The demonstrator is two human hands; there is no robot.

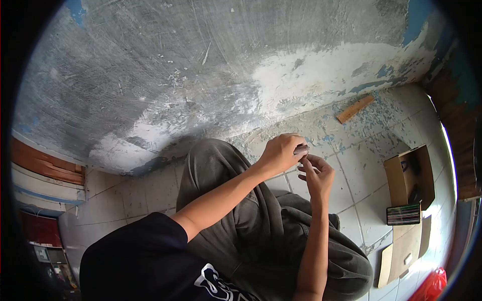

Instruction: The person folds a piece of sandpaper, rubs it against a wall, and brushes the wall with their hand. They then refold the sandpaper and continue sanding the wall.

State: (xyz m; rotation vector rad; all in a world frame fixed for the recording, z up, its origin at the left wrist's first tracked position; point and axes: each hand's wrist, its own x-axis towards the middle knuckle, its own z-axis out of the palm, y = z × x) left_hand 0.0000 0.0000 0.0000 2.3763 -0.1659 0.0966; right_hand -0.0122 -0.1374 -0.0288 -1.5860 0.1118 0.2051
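Note:
In front of my knees, both hands meet over a small dark grey-brown piece (301, 149), flat-looking and partly covered by fingers; its exact kind cannot be made out. My left hand (281, 154) is closed around it from the left. The thumb and forefinger of my right hand (319, 179) pinch at its lower end, while the other fingers are curled loosely. Beyond the hands, a scraped wall (201, 65) shows bare grey, white patches and remnants of blue paint.
Paint flakes litter the tiled floor (346, 185) along the wall, around a wooden strip (356, 109). To the right stand an open cardboard box (427, 175) and a dark striped pack (403, 214). A cardboard sheet (401, 246) and a red plastic bag (433, 287) lie nearer.

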